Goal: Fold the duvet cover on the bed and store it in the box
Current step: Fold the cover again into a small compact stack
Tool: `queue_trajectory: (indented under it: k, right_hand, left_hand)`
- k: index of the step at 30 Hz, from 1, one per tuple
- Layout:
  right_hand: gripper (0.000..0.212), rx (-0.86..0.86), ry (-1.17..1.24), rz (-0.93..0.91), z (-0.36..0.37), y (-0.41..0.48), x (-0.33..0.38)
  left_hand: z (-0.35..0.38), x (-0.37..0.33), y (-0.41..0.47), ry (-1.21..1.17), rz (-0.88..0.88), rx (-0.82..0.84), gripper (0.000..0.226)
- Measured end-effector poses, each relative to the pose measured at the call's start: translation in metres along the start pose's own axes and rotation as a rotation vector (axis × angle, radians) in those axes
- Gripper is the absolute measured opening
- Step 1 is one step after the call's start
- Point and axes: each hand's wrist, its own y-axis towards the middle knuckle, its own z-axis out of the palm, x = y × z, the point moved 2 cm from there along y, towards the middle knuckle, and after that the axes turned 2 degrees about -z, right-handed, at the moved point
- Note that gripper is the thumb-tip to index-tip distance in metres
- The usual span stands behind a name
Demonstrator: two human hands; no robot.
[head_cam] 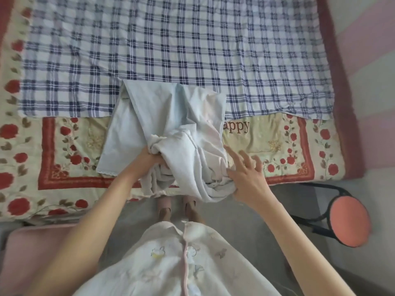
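A pale blue duvet cover (166, 116) lies partly folded at the near edge of the bed, its near end bunched and hanging over the edge. My left hand (147, 158) grips a gathered wad of the cover near its middle. My right hand (245, 171) rests at the cover's right side with fingers spread and relaxed; the thumb touches the fabric. A pink box (32, 253) shows at the bottom left, on the floor beside the bed.
The bed carries a blue plaid sheet (171, 45) over a floral red-and-cream quilt (64, 146). A stool with a round orange seat (350, 221) stands on the floor at the right. My feet stand by the bed's edge.
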Motion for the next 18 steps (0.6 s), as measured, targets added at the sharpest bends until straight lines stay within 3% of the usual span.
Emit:
queue_trajectory:
  k: [2, 3, 5, 6, 8, 11, 14, 18]
  right_hand:
    - [0.035, -0.064, 0.326, 0.007, -0.012, 0.006, -0.007]
    - [0.030, -0.038, 0.694, 0.096, -0.020, 0.008, -0.008]
    - [0.020, 0.043, 1.364, 0.301, -0.034, 0.009, -0.003]
    - [0.015, 0.073, 1.497, 0.383, -0.033, 0.010, -0.004]
    - [0.011, 0.260, 1.479, 0.553, -0.020, 0.014, -0.015]
    - [0.029, 0.859, 1.105, 0.701, 0.013, 0.016, -0.031]
    - [0.034, 1.259, 0.958, 0.816, 0.047, 0.012, -0.031]
    - [0.027, 1.415, 0.899, 0.812, 0.080, 0.003, -0.017]
  left_hand:
    - [-0.005, -0.027, 0.003, -0.031, -0.008, 0.024, 0.013]
    - [-0.008, -0.035, 0.003, -0.046, -0.054, 0.017, 0.005]
    - [-0.014, -0.037, 0.000, 0.011, -0.207, 0.051, 0.011]
    - [-0.018, -0.031, -0.001, 0.027, -0.299, 0.115, 0.017]
    - [-0.029, -0.014, -0.010, 0.076, -0.523, 0.299, 0.045]
    - [-0.046, 0.025, -0.015, 0.548, -0.777, 0.491, 0.082]
    - [-0.051, 0.056, -0.021, 0.909, -0.886, 0.387, 0.110]
    - [-0.039, 0.073, -0.031, 0.916, -0.919, 0.285, 0.128]
